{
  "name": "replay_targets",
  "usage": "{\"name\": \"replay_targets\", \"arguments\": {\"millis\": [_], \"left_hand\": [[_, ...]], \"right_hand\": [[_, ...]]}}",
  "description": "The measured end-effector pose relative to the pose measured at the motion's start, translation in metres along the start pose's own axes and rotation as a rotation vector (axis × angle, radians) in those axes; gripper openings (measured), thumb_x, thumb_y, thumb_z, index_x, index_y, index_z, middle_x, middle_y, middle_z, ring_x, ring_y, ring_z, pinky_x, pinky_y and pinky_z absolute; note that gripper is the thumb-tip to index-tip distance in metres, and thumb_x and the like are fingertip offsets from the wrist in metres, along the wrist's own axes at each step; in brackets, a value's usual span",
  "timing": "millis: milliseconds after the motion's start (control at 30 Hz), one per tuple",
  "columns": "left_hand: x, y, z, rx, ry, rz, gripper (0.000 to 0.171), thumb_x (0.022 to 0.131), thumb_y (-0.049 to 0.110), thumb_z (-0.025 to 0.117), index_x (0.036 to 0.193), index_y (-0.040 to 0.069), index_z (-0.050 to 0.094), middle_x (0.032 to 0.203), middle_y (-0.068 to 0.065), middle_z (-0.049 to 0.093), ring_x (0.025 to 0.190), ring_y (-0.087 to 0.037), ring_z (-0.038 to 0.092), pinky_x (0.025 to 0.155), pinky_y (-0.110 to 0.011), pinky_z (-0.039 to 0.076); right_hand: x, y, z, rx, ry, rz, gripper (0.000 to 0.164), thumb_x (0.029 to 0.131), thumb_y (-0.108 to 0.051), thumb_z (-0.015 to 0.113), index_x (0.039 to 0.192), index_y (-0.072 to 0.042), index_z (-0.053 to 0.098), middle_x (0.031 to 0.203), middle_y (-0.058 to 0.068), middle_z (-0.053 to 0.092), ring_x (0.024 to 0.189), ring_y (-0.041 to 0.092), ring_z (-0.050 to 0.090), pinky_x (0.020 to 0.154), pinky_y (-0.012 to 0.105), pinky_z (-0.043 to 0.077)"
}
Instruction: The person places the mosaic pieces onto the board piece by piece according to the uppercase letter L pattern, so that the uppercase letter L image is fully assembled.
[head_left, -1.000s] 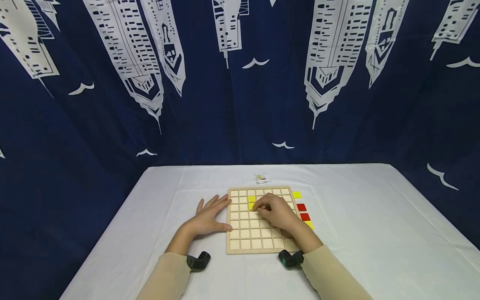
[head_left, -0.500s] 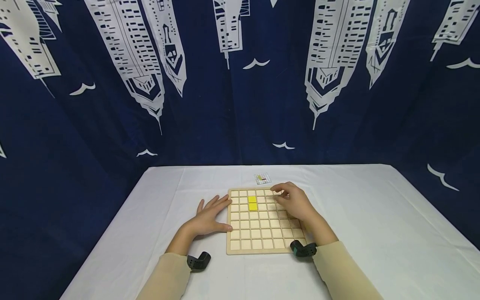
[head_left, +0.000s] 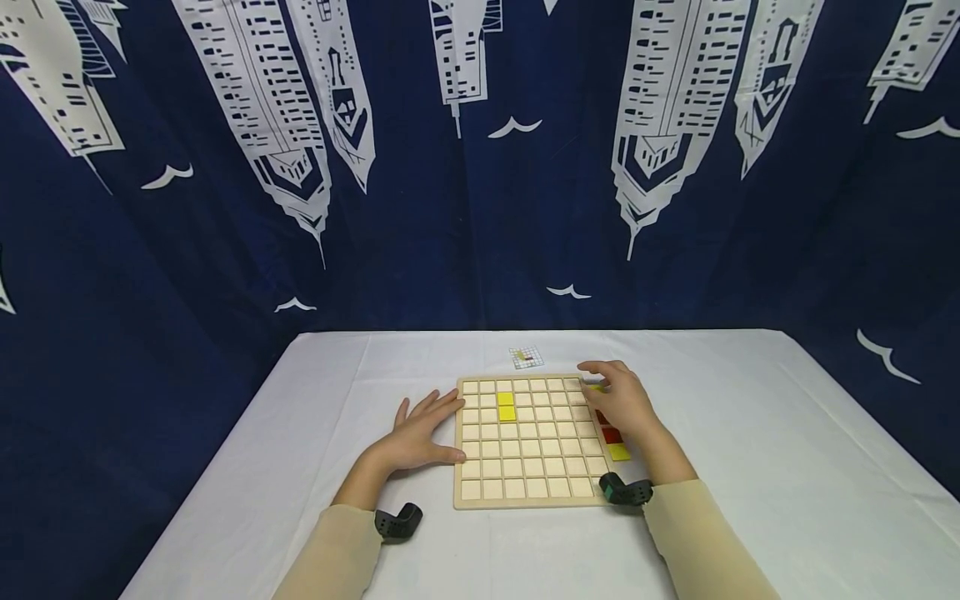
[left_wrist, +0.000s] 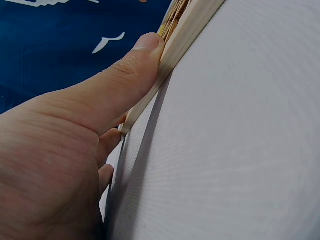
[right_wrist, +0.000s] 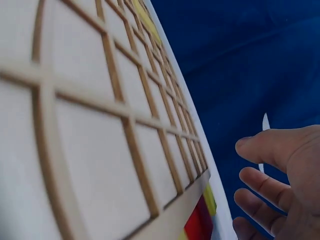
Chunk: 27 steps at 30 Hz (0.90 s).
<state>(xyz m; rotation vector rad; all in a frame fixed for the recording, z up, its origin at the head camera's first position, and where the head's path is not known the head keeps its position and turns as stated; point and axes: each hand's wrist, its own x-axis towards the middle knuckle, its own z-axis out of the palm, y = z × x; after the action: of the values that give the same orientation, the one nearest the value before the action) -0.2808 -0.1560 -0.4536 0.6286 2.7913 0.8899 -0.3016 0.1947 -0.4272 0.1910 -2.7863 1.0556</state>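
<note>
Has room on tabletop (head_left: 780, 467) toward side edges; touches grid board (head_left: 531, 448) with spread left grip (head_left: 412, 442); holds right grip (head_left: 622, 400), also spread, by colored tiles (head_left: 612, 436).

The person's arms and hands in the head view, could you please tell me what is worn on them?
The left sleeve and right sleeve are plain beige. The left hand and right hand wear no gloves. The left wrist device and right wrist device are small, black and angular; the right one shows a greenish patch. No cables are visible.
</note>
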Motion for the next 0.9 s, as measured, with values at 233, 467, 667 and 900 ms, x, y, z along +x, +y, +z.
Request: {"name": "replay_targets", "arguments": {"millis": [233, 467, 667, 900], "left_hand": [[0.000, -0.001, 0.000, 0.009, -0.004, 0.002, 0.093, 0.077, 0.047, 0.082, 0.154, 0.020, 0.039, 0.168, 0.001, 0.023, 0.158, -0.031, 0.008, 0.121, -0.065, -0.014], [0.000, 0.000, 0.000, 0.009, -0.004, -0.002, 0.093, 0.077, 0.048, 0.082, 0.155, 0.020, 0.038, 0.168, 0.002, 0.022, 0.158, -0.031, 0.007, 0.121, -0.065, -0.014], [0.000, 0.001, 0.000, 0.004, 0.001, 0.002, 0.093, 0.077, 0.047, 0.082, 0.155, 0.020, 0.039, 0.168, 0.002, 0.023, 0.158, -0.031, 0.007, 0.121, -0.065, -0.014], [0.000, 0.001, 0.001, -0.007, -0.001, -0.002, 0.093, 0.076, 0.047, 0.082, 0.155, 0.020, 0.039, 0.168, 0.001, 0.023, 0.158, -0.031, 0.007, 0.120, -0.065, -0.015]], "right_hand": [[0.002, 0.013, 0.002, -0.031, -0.023, 0.064, 0.043, 0.093, -0.012, 0.064, 0.135, -0.008, 0.061, 0.139, 0.024, 0.051, 0.116, 0.039, 0.055, 0.100, 0.056, 0.047], [0.002, 0.020, 0.002, -0.055, -0.034, 0.089, 0.044, 0.093, -0.012, 0.064, 0.136, -0.004, 0.059, 0.137, 0.025, 0.053, 0.117, 0.040, 0.055, 0.099, 0.054, 0.048], [0.002, 0.024, 0.003, -0.106, -0.016, 0.090, 0.039, 0.092, -0.009, 0.063, 0.130, 0.000, 0.064, 0.133, 0.028, 0.056, 0.115, 0.041, 0.056, 0.096, 0.054, 0.048], [0.002, 0.025, 0.005, -0.095, -0.005, 0.110, 0.033, 0.091, -0.008, 0.065, 0.122, 0.001, 0.068, 0.130, 0.028, 0.056, 0.113, 0.041, 0.055, 0.097, 0.054, 0.048]]}}
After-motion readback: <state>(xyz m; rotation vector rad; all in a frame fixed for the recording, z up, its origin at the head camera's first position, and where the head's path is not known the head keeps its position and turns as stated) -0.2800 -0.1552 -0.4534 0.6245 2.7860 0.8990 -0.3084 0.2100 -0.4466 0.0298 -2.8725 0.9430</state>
